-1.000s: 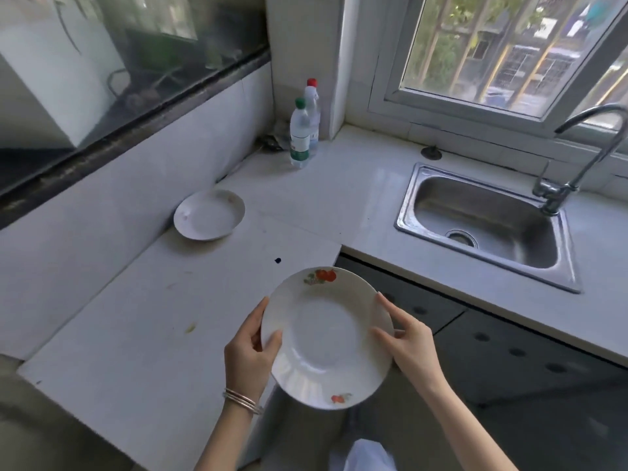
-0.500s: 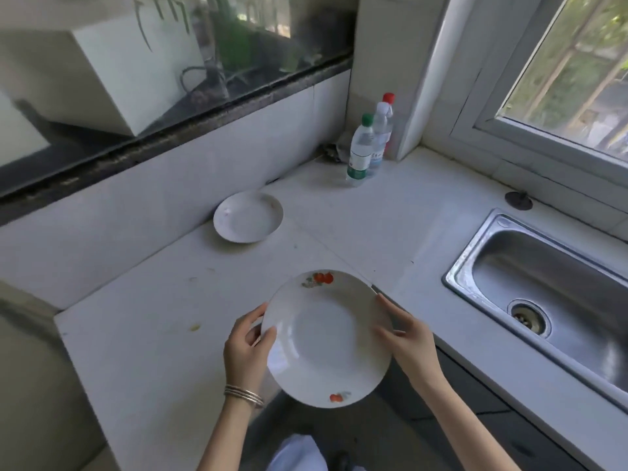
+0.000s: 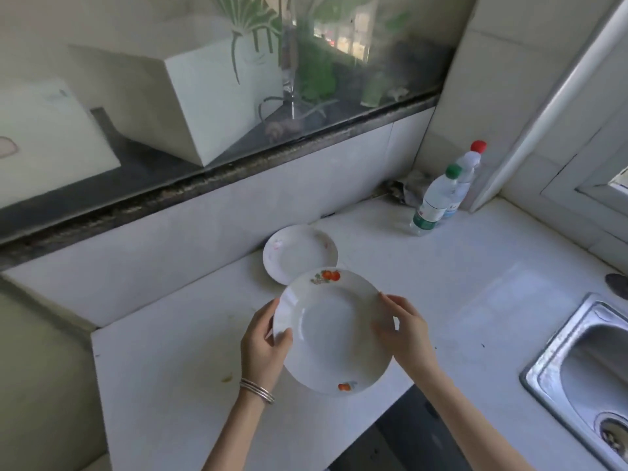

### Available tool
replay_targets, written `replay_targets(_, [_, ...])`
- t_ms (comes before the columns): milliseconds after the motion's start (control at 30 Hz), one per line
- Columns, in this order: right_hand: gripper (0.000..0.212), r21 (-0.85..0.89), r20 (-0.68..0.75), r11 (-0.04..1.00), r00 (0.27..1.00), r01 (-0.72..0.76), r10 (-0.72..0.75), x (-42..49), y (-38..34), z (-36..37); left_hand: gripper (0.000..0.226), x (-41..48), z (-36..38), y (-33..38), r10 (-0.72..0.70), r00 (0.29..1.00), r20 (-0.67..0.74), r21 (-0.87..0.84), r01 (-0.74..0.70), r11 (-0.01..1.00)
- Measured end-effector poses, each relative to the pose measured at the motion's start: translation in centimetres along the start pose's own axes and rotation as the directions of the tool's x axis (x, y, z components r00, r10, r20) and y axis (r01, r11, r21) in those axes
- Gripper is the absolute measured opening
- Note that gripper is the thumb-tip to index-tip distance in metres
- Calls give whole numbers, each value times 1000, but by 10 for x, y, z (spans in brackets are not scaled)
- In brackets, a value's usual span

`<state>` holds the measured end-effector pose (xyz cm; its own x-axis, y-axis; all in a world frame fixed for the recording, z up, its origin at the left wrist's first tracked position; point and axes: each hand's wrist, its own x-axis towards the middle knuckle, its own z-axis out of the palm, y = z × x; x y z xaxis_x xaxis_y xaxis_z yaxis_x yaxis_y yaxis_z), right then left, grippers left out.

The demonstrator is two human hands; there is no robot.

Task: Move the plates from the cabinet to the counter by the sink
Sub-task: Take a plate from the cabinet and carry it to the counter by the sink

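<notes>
Plate (image 3: 331,331) now farther over counter (image 3: 170,385)

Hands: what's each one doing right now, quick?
Left hand: holds the plate by its left rim.
Right hand: holds the same plate by its right rim.

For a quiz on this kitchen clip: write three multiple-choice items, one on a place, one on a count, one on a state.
1. The unheld plate lies: A in the sink; B on the counter by the wall; C on the windowsill.
2. Bottles in the corner: A one; B two; C three.
3. The fruit-patterned plate is: A gripped by both hands; B gripped by one hand; C lying free.
Answers: B, it rests on the counter below the wall; B, one green and one red cap show; A, left hand and right hand grip opposite rims.
</notes>
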<state>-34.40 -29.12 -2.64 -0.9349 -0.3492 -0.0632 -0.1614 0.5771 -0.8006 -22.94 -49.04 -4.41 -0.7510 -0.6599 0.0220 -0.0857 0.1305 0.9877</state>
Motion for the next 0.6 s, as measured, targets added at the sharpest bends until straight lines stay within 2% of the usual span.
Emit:
replay_targets(267, [54, -35, 82, 999, 996, -14, 16, 95, -11, 35, 53, 84, 2, -25, -67, 998, -21, 169, 70, 983])
replay_targets(600, [54, -106, 154, 994, 988, 23, -6, 200, -7, 61, 63, 167, 25, -51, -242, 967, -76, 132, 251, 959])
